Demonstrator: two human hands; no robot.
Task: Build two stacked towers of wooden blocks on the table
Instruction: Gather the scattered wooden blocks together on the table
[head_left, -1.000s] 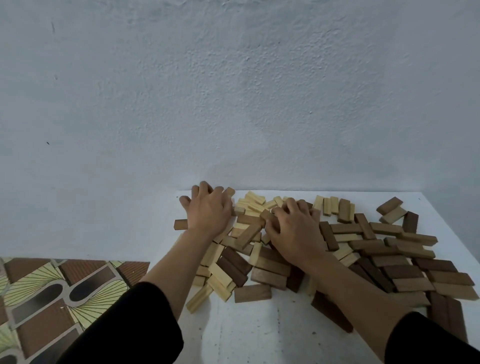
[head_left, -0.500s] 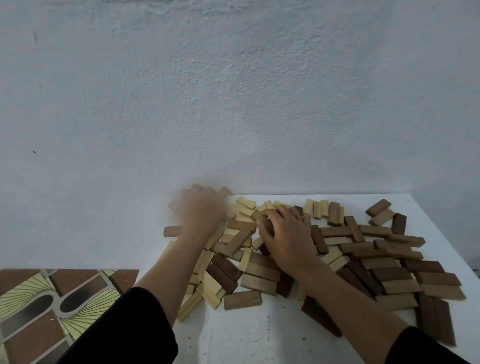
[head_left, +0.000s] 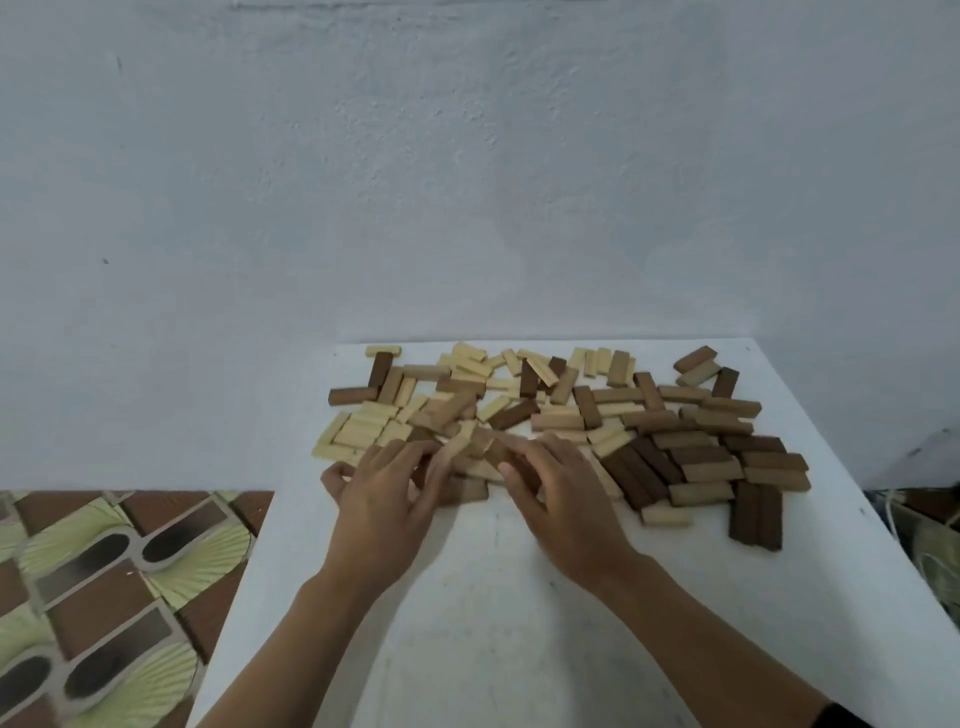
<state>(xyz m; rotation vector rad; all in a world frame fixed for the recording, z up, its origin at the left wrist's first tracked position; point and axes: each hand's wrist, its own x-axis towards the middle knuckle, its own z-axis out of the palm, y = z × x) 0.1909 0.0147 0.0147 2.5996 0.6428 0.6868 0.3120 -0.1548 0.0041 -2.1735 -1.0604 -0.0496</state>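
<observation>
A loose pile of wooden blocks (head_left: 566, 418) lies flat across the far half of the white table (head_left: 493, 613). Pale blocks (head_left: 358, 431) gather on the left and dark brown blocks (head_left: 701, 462) on the right. No block stands stacked on another as a tower. My left hand (head_left: 382, 499) reaches into the pile's near edge with fingers stretched forward onto a pale block (head_left: 458, 446) and its thumb spread out to the left. My right hand (head_left: 563, 499) lies beside it, fingers spread over blocks at the pile's near middle. The fingertips are blurred.
A pale blue wall (head_left: 467, 182) rises right behind the table's far edge. Patterned brown and green floor tiles (head_left: 104, 582) show to the left of the table. Some cluttered items (head_left: 930, 530) sit past the right edge. Bare tabletop lies between the pile and me.
Both hands have drawn back from the far part of the pile to its near edge. The blocks they covered are now spread flatter. The view has tilted down, showing more table.
</observation>
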